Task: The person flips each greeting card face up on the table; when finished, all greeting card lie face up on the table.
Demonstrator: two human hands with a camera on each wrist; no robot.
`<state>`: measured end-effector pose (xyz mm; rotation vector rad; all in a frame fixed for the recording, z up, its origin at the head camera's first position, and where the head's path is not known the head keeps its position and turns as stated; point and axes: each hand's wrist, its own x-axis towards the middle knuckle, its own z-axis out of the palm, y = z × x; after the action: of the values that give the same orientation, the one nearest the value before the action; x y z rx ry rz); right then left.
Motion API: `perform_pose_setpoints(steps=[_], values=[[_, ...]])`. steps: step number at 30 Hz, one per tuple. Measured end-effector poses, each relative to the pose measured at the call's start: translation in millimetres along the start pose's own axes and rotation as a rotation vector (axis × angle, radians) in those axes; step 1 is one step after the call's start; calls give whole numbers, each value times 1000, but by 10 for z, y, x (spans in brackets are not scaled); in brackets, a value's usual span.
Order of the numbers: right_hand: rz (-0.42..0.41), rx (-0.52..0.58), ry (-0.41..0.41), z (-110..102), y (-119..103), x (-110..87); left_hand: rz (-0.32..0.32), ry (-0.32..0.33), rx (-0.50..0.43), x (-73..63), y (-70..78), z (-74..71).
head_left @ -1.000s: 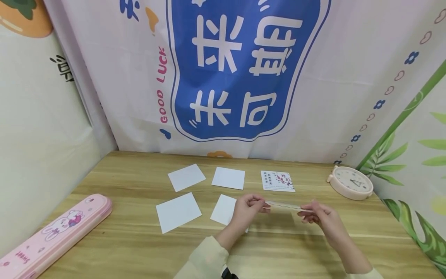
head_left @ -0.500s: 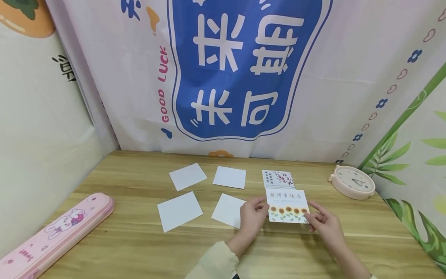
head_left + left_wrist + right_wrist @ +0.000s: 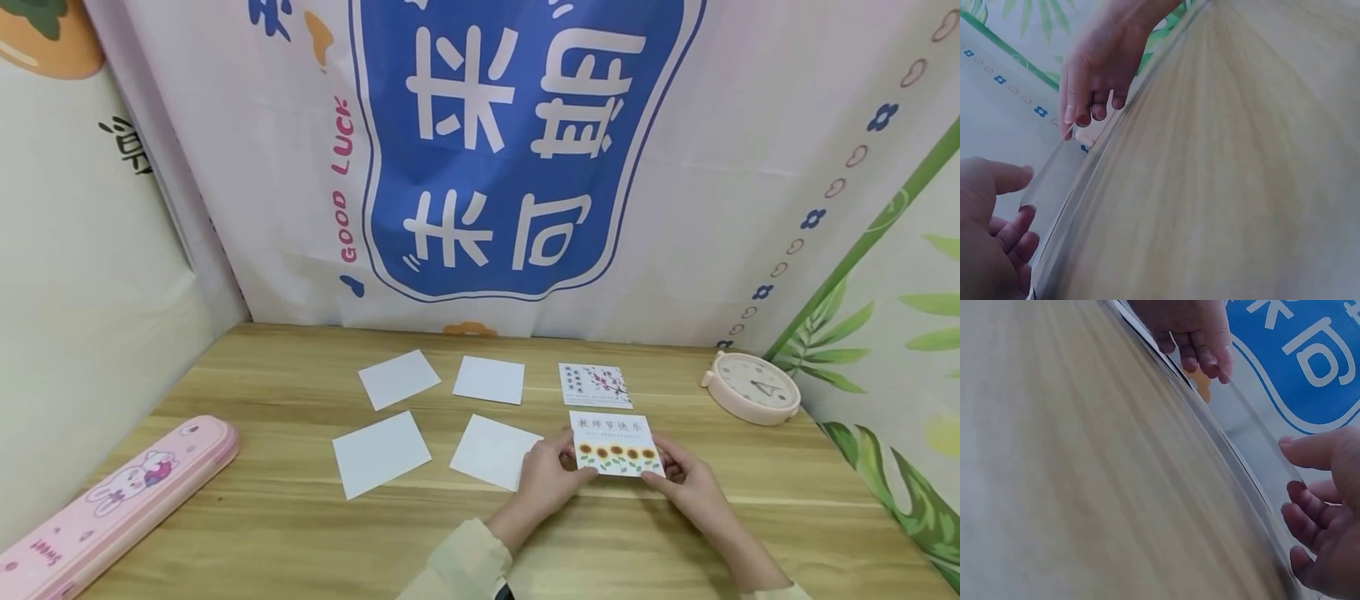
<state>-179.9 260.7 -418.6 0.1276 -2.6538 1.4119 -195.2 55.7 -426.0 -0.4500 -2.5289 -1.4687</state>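
Holding the sunflower card [image 3: 618, 450] in both hands, clear of the wooden table [image 3: 262, 533] and facing up, with its row of flowers along the near side. Pinching its left edge in the left hand [image 3: 549, 472] between thumb and curled fingers, closing only as far as the card's thinness; gripping the right edge the same way with the right hand [image 3: 688, 487]. Having the blossom card [image 3: 596, 386] lying just beyond it, printed side up. Spreading out to the left, in two loose rows, the far-left white card [image 3: 400, 380], far-right white card [image 3: 489, 380], near-left white card [image 3: 382, 454] and near-right white card [image 3: 493, 450]; partly covering that last one's edge from view with the left hand. Seeing also a round clock [image 3: 752, 388] at the right, a pink case [image 3: 120, 508] at the left and a printed cloth [image 3: 285, 208] behind.
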Motion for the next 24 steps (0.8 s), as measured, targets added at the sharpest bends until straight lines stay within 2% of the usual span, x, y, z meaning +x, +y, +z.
perform_pose_setpoints(steps=[3,11,24], values=[[0,-25,-27,6,33,18,22,-33,147,-3,-9,2],[43,-70,-119,22,124,36,25,-66,328,0,-33,39],[-12,-213,-168,-16,112,58,36,-91,415,7,0,34]])
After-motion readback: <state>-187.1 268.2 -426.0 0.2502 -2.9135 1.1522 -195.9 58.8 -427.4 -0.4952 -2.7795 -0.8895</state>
